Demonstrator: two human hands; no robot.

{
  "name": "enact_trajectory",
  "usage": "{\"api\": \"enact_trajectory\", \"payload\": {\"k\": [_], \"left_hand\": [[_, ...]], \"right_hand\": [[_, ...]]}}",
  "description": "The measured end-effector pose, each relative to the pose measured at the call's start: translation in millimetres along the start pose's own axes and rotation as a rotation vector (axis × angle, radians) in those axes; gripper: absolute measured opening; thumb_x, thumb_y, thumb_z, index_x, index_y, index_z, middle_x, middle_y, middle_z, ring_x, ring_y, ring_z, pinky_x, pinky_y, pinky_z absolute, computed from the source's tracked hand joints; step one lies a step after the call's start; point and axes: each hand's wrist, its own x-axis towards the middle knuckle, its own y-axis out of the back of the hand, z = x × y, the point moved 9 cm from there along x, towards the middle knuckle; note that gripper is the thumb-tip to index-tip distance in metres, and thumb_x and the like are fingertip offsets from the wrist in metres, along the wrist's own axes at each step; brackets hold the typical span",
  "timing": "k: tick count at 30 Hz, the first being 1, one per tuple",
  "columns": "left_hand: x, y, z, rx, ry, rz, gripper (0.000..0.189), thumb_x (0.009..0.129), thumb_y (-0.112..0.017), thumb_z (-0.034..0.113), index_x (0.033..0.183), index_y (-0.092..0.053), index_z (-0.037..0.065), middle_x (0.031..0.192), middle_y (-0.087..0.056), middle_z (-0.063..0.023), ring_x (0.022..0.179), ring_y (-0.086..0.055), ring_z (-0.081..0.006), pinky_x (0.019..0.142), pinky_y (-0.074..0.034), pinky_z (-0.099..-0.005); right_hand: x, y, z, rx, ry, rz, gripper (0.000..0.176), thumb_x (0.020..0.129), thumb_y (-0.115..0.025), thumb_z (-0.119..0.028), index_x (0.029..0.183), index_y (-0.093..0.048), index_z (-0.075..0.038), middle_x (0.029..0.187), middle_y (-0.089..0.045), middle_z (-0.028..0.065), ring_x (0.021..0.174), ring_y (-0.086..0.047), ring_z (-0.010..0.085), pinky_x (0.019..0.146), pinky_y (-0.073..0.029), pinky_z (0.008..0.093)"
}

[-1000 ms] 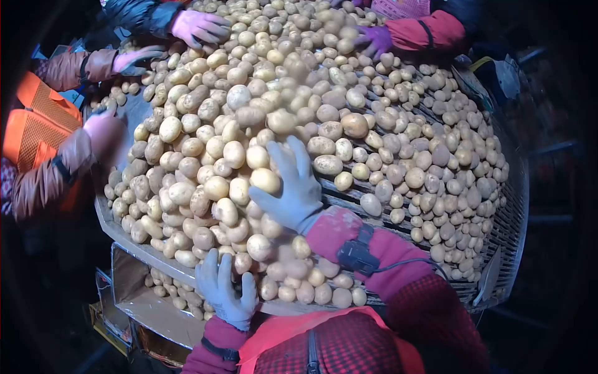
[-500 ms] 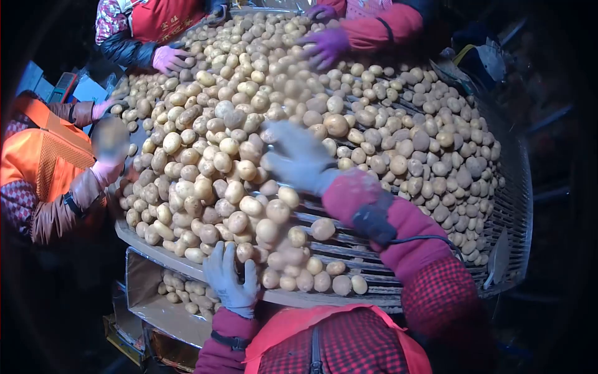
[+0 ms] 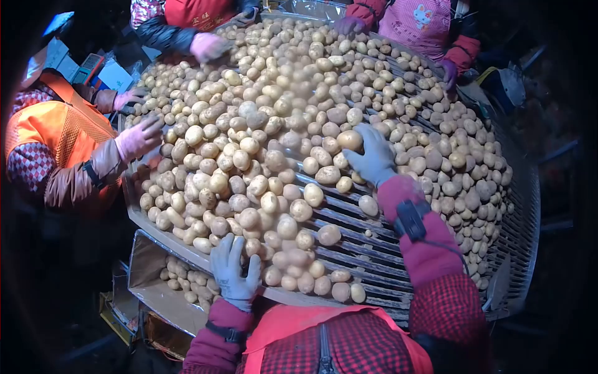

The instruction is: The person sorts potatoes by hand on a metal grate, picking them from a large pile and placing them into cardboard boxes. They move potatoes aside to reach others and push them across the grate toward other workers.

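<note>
Potatoes (image 3: 205, 181) cover a large slatted sorting table (image 3: 355, 249). My right hand (image 3: 375, 157), in a grey glove, is at the middle of the heap. Its thumb and fingers curve round the side of a large tan potato (image 3: 349, 140), which rests among the others. My left hand (image 3: 232, 272), gloved alike, is at the near rim, with fingers spread against the lowest potatoes of the pile. It holds nothing that I can see.
Below the near rim is a box (image 3: 149, 283) with more potatoes in it. A person in an orange vest (image 3: 53, 134) works at the left. Two others, one in a red apron (image 3: 196, 12) and one in a pink apron (image 3: 417, 25), stand at the far side.
My right hand has gone right, from a blur over the pile to the large potato. My left hand stays at the rim. The co-workers' hands have shifted, and the view has moved slightly.
</note>
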Motion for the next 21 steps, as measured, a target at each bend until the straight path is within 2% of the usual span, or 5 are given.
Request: {"api": "enact_trajectory", "payload": {"k": [3,6,10,16,21], "left_hand": [[27,0,8,-0.374,0.068,0.002,0.052,0.091,-0.073,0.013,0.139,-0.058,-0.001,0.137,-0.059,-0.0228,0.126,-0.059,-0.0356,0.107,-0.046,-0.0477],[82,-38,33,-0.996,0.504,-0.174,0.076,0.094,-0.072,0.01,0.158,-0.033,0.001,0.143,-0.054,-0.0178,0.125,-0.059,-0.0235,0.104,-0.049,-0.0349],[119,-72,54,-1.349,0.511,-0.387,0.074,0.096,-0.071,0.015,0.158,-0.033,0.003,0.144,-0.052,-0.0144,0.126,-0.057,-0.0215,0.104,-0.049,-0.0344],[112,-84,52,-1.611,0.5,-0.471,0.092,0.089,-0.078,0.033,0.16,-0.03,0.002,0.147,-0.05,-0.0122,0.131,-0.054,-0.0207,0.108,-0.045,-0.0335],[97,-86,41,-1.769,0.522,-0.477,0.096,0.088,-0.078,0.031,0.162,-0.025,0.001,0.151,-0.046,-0.0147,0.134,-0.052,-0.0237,0.112,-0.043,-0.0353]], "right_hand": [[-30,1,-50,0.454,0.096,-0.044,0.073,0.076,-0.084,-0.019,0.142,-0.056,-0.006,0.141,-0.06,0.0178,0.13,-0.058,0.0341,0.11,-0.046,0.0428],[-51,1,-109,0.407,0.381,-0.017,0.067,0.082,-0.081,-0.021,0.143,-0.055,-0.007,0.138,-0.061,0.0191,0.127,-0.06,0.0367,0.107,-0.05,0.0437],[-71,0,-156,0.45,0.673,-0.011,0.077,0.075,-0.08,-0.015,0.146,-0.053,-0.005,0.14,-0.062,0.0191,0.132,-0.058,0.0358,0.114,-0.044,0.0437],[-81,-20,-139,0.634,0.384,-0.108,0.08,0.077,-0.08,-0.018,0.15,-0.049,-0.004,0.142,-0.06,0.019,0.133,-0.056,0.036,0.114,-0.042,0.0438],[-89,-31,-148,0.626,0.413,-0.138,0.076,0.077,-0.078,-0.014,0.148,-0.052,-0.004,0.141,-0.059,0.0201,0.133,-0.056,0.0375,0.114,-0.043,0.0444]]}}
